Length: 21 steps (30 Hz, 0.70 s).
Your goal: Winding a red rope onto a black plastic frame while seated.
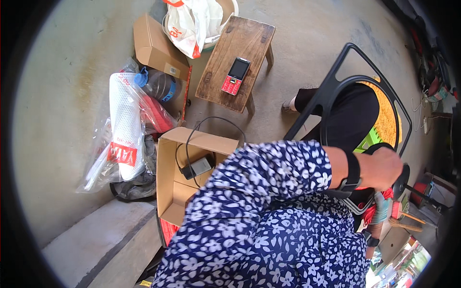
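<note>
My left hand (385,168) reaches far to the right, a black strap round its wrist. Its fingers are curled closed beside a dark round part (402,178); what they grip is hidden. Lower down, partly covered, is my right hand (381,211) in what looks like a grey-green glove. Its fingers are mostly hidden. Red strands (370,214) lie against it, with bent metal rods (356,206) beside them. Above my left hand stands a black tubular frame (406,117) with a curved inner loop, near my dark-trousered leg (353,113).
A wooden stool (216,67) bears a red keypad phone (235,77). An open cardboard box (165,177) holds a black adapter (198,167) with a cable. Plastic-wrapped white goods (126,115), another box (156,45) and a bagged bucket (229,9) stand left. Right are yellow material (385,113) and brushes (401,211).
</note>
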Tool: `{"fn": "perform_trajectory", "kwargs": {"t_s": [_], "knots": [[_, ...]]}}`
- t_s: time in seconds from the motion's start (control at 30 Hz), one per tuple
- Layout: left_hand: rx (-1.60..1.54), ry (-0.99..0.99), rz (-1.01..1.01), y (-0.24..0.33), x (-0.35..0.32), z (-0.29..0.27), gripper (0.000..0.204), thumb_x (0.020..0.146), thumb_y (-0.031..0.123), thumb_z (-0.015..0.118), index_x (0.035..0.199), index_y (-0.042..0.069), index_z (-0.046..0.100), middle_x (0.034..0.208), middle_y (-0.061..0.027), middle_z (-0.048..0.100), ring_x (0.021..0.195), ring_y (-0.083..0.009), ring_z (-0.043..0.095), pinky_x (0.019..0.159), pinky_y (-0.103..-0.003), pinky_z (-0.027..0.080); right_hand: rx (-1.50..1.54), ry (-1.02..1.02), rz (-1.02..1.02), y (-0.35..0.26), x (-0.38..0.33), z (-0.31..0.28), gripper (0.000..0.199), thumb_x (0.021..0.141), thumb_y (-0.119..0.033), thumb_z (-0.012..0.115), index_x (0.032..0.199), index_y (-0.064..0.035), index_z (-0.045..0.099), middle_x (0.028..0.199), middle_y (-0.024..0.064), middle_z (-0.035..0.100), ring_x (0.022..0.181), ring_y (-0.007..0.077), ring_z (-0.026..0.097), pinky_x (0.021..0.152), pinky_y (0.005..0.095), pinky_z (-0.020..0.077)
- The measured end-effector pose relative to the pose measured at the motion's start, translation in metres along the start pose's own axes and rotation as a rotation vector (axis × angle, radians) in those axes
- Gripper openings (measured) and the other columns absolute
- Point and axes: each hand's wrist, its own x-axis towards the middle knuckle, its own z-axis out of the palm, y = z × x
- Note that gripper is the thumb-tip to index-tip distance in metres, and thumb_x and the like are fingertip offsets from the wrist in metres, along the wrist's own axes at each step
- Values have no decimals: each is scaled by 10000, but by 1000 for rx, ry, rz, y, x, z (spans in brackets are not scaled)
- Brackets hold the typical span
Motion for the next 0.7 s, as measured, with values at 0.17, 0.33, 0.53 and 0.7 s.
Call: {"fn": "perform_trajectory", "kwargs": {"t_s": [0.17,0.33,0.53,0.7], "knots": [[338,410,635,4,-86,-130,152,603,86,664,525,28,547,568,-130,526,589,-330,574,513,-387,468,-29,-53,-20,17,22,-7,215,814,-199,659,955,-76,554,690,-36,526,556,49,466,499,196,361],[-10,-33,-394,21,-239,-235,178,804,93,529,648,9,514,543,-9,485,491,-48,464,433,-226,336,10,-29,-31,8,19,-2,179,817,-156,664,937,-45,591,672,3,588,523,79,521,481,202,391],[-299,198,-1570,23,-450,-146,174,793,105,551,655,-1,562,571,-36,569,493,-108,587,443,-251,476,-63,-17,12,-8,14,5,192,830,-179,663,938,-42,584,661,8,580,517,87,525,474,206,403],[-820,504,-1765,-12,-543,-2,347,906,346,535,791,32,627,631,-61,633,497,-128,595,437,-240,445,-20,-28,37,-26,6,22,195,832,-190,658,921,-42,568,645,4,555,515,89,515,471,213,399]]}}
